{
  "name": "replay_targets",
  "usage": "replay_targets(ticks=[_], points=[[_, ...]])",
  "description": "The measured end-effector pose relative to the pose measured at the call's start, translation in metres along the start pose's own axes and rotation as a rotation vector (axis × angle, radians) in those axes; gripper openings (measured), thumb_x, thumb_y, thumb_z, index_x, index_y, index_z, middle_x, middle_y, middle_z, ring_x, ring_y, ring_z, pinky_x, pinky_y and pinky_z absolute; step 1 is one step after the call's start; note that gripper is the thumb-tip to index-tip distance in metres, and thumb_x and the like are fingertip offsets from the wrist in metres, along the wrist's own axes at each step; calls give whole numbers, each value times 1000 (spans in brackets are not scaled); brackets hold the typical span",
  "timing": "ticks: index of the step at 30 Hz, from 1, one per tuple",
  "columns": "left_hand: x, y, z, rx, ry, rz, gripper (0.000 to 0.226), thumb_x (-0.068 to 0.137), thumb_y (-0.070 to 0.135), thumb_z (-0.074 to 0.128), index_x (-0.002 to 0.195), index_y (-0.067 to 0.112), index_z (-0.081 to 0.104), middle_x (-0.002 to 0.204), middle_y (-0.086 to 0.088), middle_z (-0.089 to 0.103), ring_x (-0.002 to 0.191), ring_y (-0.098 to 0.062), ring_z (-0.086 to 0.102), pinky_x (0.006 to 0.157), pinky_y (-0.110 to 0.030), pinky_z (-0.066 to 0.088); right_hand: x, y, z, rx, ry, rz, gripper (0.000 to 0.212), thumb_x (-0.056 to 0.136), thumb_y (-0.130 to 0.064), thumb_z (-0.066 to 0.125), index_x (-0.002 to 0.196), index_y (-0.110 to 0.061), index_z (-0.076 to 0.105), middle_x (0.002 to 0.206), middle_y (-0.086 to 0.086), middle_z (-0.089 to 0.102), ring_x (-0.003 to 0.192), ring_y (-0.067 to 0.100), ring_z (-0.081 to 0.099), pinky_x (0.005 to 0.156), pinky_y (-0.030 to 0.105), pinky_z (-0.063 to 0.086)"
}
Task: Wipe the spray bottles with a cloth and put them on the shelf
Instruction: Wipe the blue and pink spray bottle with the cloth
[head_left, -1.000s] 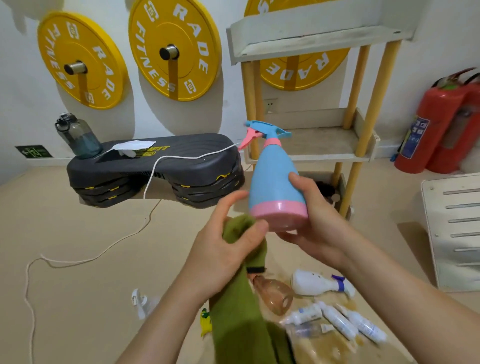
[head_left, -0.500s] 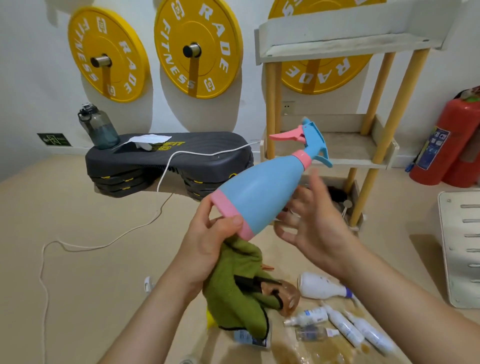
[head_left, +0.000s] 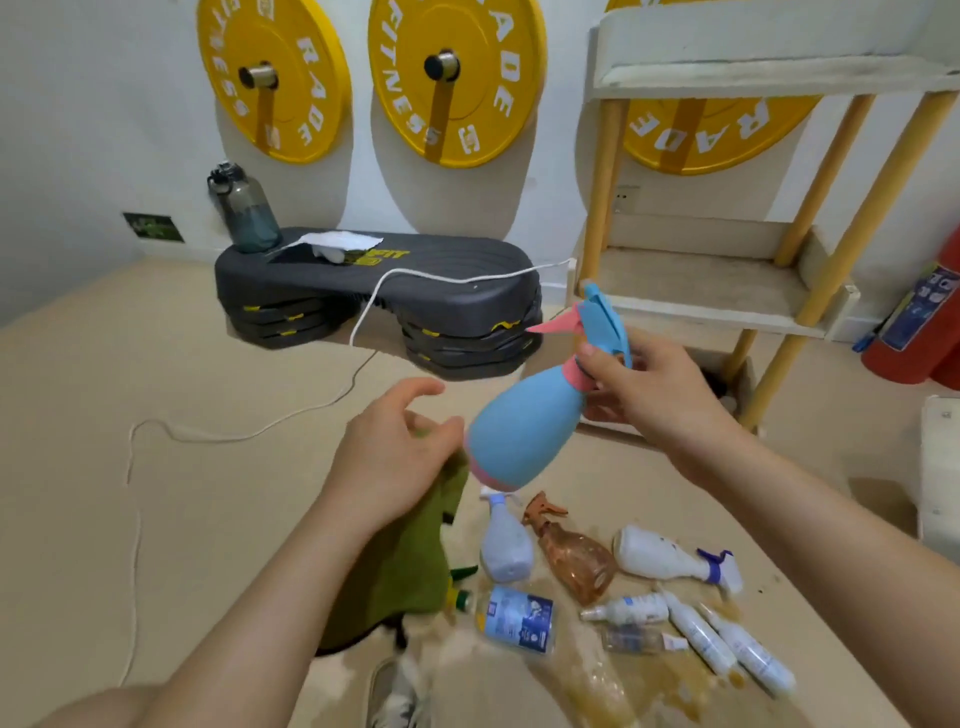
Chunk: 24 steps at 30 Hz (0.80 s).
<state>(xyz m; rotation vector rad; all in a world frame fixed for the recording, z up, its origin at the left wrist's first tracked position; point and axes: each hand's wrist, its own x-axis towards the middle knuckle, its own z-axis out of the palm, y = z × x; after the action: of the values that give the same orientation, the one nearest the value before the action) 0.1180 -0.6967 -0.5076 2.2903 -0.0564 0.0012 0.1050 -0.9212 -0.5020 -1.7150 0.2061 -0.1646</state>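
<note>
One blue spray bottle (head_left: 524, 431) is held in the air, tilted, with its pink base down to the left and its trigger head up to the right. It is carried by the right hand (head_left: 644, 384), whose grip is clamped round the neck just below the trigger. The left hand (head_left: 395, 457) is held just beside the bottle's base, with thumb and forefinger spread apart. The green cloth (head_left: 415, 551) hangs from under its palm, but whether the hidden fingers are closed on it cannot be told. The cloth is not seen touching the bottle's body.

Several smaller bottles (head_left: 576, 566) are lying on the floor (head_left: 156, 519) on the near side, right of the cloth, among brown wet stains. The shelf (head_left: 717, 291) stands at the far right, beyond the held bottle.

The step in hand is judged to be the end of the wiping of the blue bottle, or the turn from wiping to shelving. If the wiping is taken as done, the bottle would need to be brought upright, carried far and right, and set base-down on a tier. Otherwise the cloth would need to be brought back against the body.
</note>
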Motion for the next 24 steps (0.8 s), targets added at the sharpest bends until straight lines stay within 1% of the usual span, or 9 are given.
replay_targets(ticks=[1, 3, 5, 7, 10, 13, 16, 19, 24], points=[[2, 2, -7, -28, 38, -3, 16, 82, 38, 72, 96, 34, 70, 85, 13, 71, 90, -12, 67, 83, -28, 49, 3, 0, 11, -92, -8, -22, 22, 97, -38, 59, 92, -19, 68, 91, 10, 72, 79, 28, 70, 80, 43, 62], [6, 7, -25, -68, 100, -9, 5, 79, 34, 76, 82, 31, 74, 83, 14, 72, 85, -9, 67, 79, -26, 50, 10, 4, 34, -267, -57, -46, 43, 90, -56, 49, 84, -17, 66, 86, 8, 72, 82, 34, 69, 80, 53, 59], [10, 13, -42, -86, 120, -15, 20, 76, 18, 77, 89, 32, 74, 80, 9, 69, 75, -11, 63, 68, -24, 51, 20, 15, 56, -390, -121, -61, 45, 90, -54, 47, 83, -15, 67, 82, 5, 73, 81, 32, 68, 78, 54, 57], [15, 13, -55, -113, 161, -15, 34, 74, 2, 68, 91, 31, 74, 75, 7, 64, 66, -11, 59, 57, -23, 48, 28, 30, 75, -475, -155, -44, 35, 95, -40, 51, 79, -16, 70, 75, 0, 74, 77, 26, 68, 71, 45, 56], [24, 1, -66, -312, 393, 20, 34, 78, -1, 61, 79, 30, 75, 79, 9, 69, 74, -13, 64, 70, -33, 56, 35, 61, 101, -592, -197, 1, 24, 94, -33, 56, 74, -25, 66, 66, -7, 67, 67, 20, 59, 54, 29, 40], [40, -19, -71, -603, 521, -31, 29, 87, 1, 61, 86, 26, 75, 90, 2, 73, 80, -13, 68, 81, -38, 60, 47, 103, 127, -605, -229, 60, 17, 89, -34, 59, 95, -19, 68, 77, 7, 69, 68, 25, 61, 59, 33, 47], [60, -32, -82, -826, 542, -98, 25, 92, 1, 57, 100, 18, 73, 93, -8, 74, 76, -17, 69, 77, -36, 60, 56, 140, 155, -505, -247, 157, 25, 91, -36, 60, 107, -19, 70, 86, 9, 71, 74, 26, 66, 67, 40, 55], [77, -51, -94, -1002, 544, -182, 23, 94, 0, 54, 98, 15, 71, 75, -1, 73, 68, -12, 69, 71, -32, 60, 67, 172, 181, -447, -260, 192, 23, 94, -32, 59, 107, -19, 73, 86, 6, 71, 66, 20, 60, 72, 46, 56], [74, -86, -67, -681, 311, -255, 26, 97, 2, 53, 95, 22, 70, 81, -1, 71, 66, -10, 66, 62, -23, 57, 88, 223, 226, -528, -301, 196, 21, 96, -31, 59, 105, -18, 72, 63, -4, 56, 55, 14, 49, 50, 28, 34]])
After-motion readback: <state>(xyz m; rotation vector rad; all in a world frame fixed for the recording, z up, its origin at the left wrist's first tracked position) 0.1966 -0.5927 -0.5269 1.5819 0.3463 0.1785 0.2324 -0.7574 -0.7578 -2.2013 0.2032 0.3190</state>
